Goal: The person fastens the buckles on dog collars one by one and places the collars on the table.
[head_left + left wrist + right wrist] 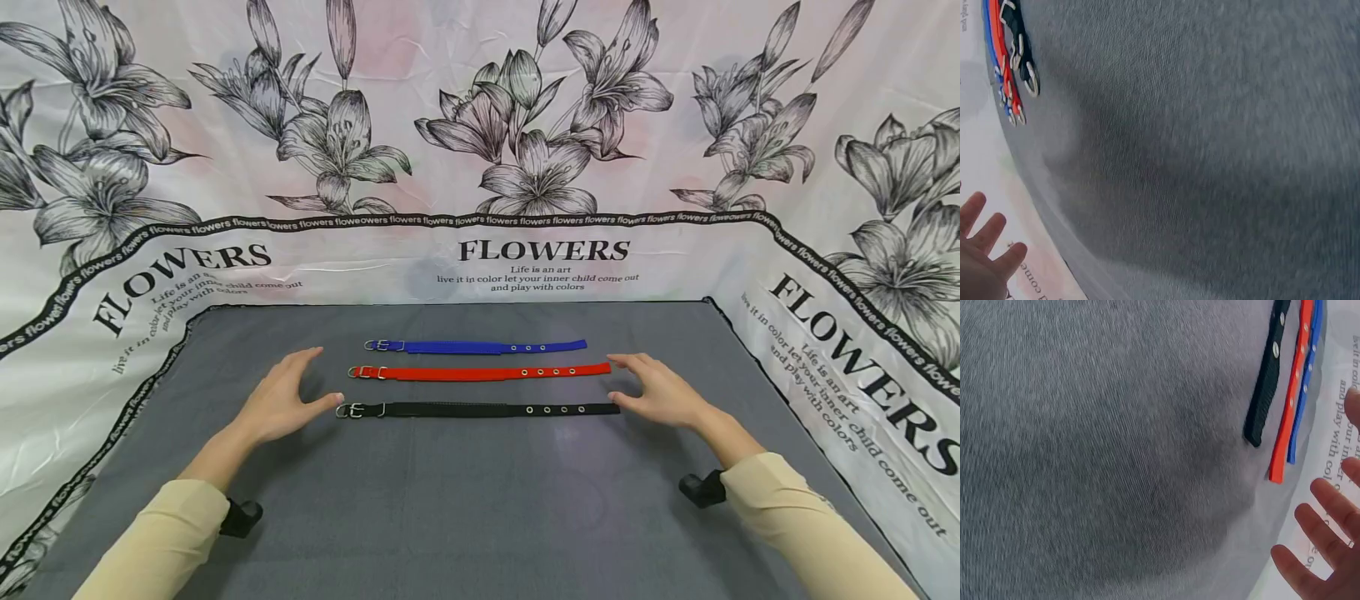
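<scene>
Three buckled collars lie flat in parallel rows in the head view: a blue collar [465, 347] at the back, a longer red collar [450, 374] in the middle and a black collar [450, 410] nearest me. Their metal buckles and rings are on the left, their eyelet holes on the right. My left hand [281, 398] hovers beside the buckle ends, thumb near the black collar's ring, holding nothing. By the eyelet ends is my right hand [660, 390], fingers spread and empty, fingertips close to the red and black tips. Both wrist views show spread fingers.
A grey cloth [480, 508] covers the table under the collars. White fabric printed with lilies and lettering [543, 250] hangs behind and along both sides. A black wrist strap mount [242, 518] shows under the left sleeve, another [702, 490] at the right.
</scene>
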`<action>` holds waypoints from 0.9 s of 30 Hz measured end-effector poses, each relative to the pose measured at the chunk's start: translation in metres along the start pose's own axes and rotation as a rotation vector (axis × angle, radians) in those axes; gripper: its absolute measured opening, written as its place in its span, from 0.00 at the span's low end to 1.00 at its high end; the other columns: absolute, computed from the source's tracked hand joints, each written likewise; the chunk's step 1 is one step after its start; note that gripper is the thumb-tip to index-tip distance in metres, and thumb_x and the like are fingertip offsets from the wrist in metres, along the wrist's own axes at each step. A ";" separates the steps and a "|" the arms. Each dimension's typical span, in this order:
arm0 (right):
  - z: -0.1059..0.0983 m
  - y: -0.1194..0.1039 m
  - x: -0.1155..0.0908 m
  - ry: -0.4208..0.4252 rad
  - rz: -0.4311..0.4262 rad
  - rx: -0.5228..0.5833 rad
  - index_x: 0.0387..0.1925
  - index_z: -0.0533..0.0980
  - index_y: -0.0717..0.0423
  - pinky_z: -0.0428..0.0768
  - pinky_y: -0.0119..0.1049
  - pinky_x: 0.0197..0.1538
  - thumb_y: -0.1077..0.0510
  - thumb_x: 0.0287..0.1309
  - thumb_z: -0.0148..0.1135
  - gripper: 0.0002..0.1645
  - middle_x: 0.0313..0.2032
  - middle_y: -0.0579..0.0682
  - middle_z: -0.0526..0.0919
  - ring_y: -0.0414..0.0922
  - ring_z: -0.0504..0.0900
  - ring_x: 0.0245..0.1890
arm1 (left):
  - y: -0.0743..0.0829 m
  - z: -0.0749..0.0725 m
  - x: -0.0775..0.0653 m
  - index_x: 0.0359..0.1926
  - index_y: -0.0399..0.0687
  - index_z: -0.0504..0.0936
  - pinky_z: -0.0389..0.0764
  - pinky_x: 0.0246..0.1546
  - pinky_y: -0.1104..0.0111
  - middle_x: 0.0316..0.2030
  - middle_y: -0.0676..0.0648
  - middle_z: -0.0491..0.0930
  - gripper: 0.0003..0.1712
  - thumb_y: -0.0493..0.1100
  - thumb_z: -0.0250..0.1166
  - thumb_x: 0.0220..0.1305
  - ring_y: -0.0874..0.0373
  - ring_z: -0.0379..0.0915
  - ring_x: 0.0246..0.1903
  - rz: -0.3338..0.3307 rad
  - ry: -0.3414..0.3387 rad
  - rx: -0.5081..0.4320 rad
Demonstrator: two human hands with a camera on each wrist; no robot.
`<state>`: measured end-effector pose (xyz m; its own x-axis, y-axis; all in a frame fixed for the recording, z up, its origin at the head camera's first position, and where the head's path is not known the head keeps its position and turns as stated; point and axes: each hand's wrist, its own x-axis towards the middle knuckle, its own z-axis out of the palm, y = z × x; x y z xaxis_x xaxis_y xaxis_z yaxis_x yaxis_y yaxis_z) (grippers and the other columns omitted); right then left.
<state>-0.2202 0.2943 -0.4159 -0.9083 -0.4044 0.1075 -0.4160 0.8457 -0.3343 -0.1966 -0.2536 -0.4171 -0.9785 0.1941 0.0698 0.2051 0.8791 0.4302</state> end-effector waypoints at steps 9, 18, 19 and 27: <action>0.015 -0.008 0.003 -0.040 -0.052 -0.003 0.55 0.71 0.59 0.75 0.51 0.46 0.53 0.49 0.68 0.31 0.45 0.57 0.76 0.54 0.76 0.46 | 0.007 0.017 0.000 0.66 0.42 0.60 0.63 0.54 0.42 0.61 0.36 0.62 0.49 0.62 0.66 0.50 0.38 0.59 0.59 -0.011 -0.034 -0.071; 0.025 -0.013 0.008 -0.065 -0.066 0.003 0.47 0.74 0.56 0.74 0.46 0.44 0.55 0.47 0.70 0.24 0.40 0.52 0.76 0.48 0.75 0.40 | 0.009 0.032 0.001 0.60 0.40 0.67 0.68 0.49 0.47 0.55 0.38 0.68 0.43 0.56 0.71 0.47 0.43 0.65 0.52 0.022 -0.034 -0.077; 0.026 -0.014 0.008 -0.068 -0.065 0.001 0.46 0.75 0.56 0.74 0.46 0.44 0.55 0.47 0.70 0.23 0.39 0.52 0.76 0.48 0.74 0.39 | 0.009 0.034 0.001 0.60 0.41 0.68 0.69 0.48 0.48 0.54 0.39 0.69 0.42 0.56 0.71 0.47 0.43 0.66 0.51 0.026 -0.035 -0.079; 0.032 -0.016 0.010 -0.077 -0.095 -0.011 0.43 0.75 0.55 0.73 0.44 0.42 0.54 0.46 0.70 0.21 0.36 0.51 0.75 0.46 0.73 0.37 | 0.013 0.043 0.008 0.53 0.43 0.74 0.69 0.47 0.51 0.46 0.43 0.74 0.35 0.54 0.72 0.46 0.47 0.68 0.47 0.047 -0.052 -0.063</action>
<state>-0.2213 0.2657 -0.4396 -0.8586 -0.5085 0.0655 -0.5013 0.8056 -0.3158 -0.2006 -0.2224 -0.4497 -0.9650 0.2582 0.0456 0.2475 0.8396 0.4836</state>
